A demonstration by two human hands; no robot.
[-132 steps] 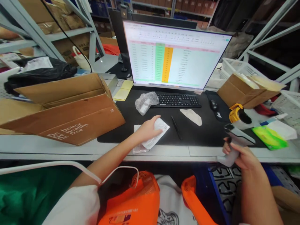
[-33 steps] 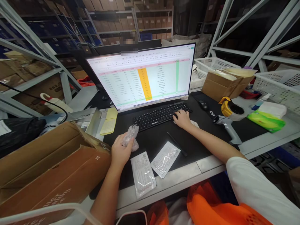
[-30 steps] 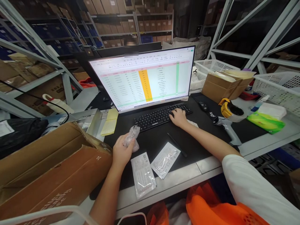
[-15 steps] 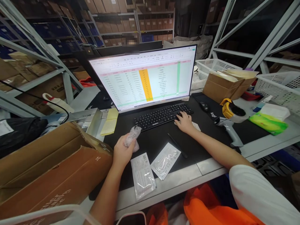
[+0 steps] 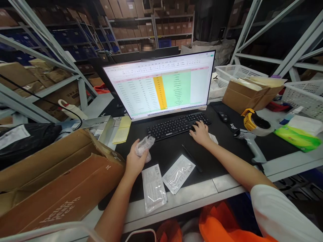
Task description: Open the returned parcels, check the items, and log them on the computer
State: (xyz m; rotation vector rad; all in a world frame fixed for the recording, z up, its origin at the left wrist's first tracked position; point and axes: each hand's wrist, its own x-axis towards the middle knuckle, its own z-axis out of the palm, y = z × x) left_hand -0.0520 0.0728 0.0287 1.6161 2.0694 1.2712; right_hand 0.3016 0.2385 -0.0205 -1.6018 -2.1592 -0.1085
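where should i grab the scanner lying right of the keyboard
By the handle, probably, coming from the near edge of the desk. The scanner lies flat, head pointing away, its long grey handle pointing back at the person, free on both sides for fingers.

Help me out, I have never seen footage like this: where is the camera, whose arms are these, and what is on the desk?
There is one camera, worn on a person's head and looking forward and down, so both bare arms are the wearer's own. The left hand holds a crumpled plastic packet. The right hand rests open on the keyboard in front of the monitor, which shows a spreadsheet. On and around the black desk mat lie two flat clear pouches, a pen and a barcode scanner. An open cardboard box sits at the left.
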